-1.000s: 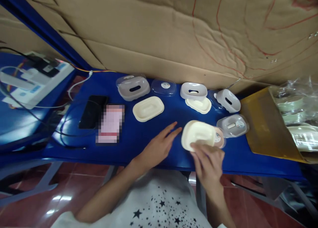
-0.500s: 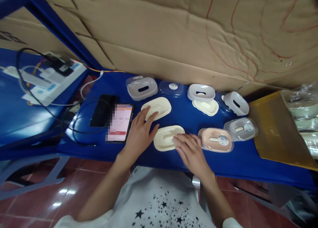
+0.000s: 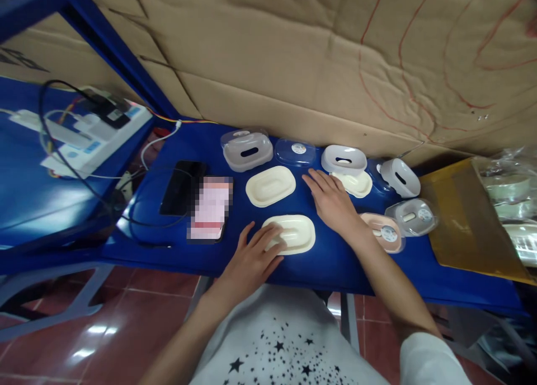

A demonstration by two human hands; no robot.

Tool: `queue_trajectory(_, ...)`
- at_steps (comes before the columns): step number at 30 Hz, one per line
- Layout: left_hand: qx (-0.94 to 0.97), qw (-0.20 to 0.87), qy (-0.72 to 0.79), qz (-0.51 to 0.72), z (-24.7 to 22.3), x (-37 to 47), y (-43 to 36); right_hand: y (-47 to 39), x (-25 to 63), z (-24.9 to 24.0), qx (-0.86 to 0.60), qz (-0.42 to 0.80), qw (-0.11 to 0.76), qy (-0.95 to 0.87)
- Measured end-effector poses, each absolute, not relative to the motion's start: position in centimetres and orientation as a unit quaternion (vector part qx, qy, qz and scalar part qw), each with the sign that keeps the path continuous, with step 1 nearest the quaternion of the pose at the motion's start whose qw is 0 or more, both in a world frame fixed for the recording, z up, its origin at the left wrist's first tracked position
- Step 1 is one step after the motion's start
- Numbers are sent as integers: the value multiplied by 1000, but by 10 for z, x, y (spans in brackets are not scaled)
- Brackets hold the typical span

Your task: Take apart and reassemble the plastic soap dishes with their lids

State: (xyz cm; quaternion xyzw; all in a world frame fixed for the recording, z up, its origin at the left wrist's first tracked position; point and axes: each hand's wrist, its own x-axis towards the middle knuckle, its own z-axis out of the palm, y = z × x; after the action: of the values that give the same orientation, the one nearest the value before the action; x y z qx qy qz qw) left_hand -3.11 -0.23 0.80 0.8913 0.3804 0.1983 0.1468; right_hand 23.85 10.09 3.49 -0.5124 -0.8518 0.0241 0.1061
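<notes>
My left hand has its fingers spread over the left part of the near cream oval tray. My right hand is open above the blue table, just left of and partly before a cream piece. That piece lies partly under a grey-white box with an oval slot. Another cream tray lies farther back on the left. A pink box with a clear cover is partly hidden by my right forearm.
Along the back sit a slotted grey box and a clear lid. Another slotted box and a covered grey box are near a cardboard box. Two phones lie left, near a power strip.
My left hand has moved from the back cream tray to the near one. My right hand has left the near tray and reached farther back and right. The view has shifted slightly.
</notes>
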Motion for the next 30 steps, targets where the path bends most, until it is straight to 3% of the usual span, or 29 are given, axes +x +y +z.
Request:
queue_trajectory(7, 883, 139, 391, 220, 3, -42, -2, 165, 227, 50, -551, -11, 7, -835)
queue_trajectory(14, 858, 166, 395, 282, -2, -44, 6, 146, 281, 66, -667, -37, -65, -742)
queue_trajectory(21, 829, 210, 432, 286, -8, -28, 21, 42, 243, 60, -531, -18, 79, -843)
queue_trajectory(25, 824, 242, 426, 285, -14, -20, 24, -5, 211, 44, -494, 40, 111, -862)
queue_trajectory(30, 844, 234, 404, 264, -10, -21, 26, -17, 198, 20, -479, 26, 141, -866)
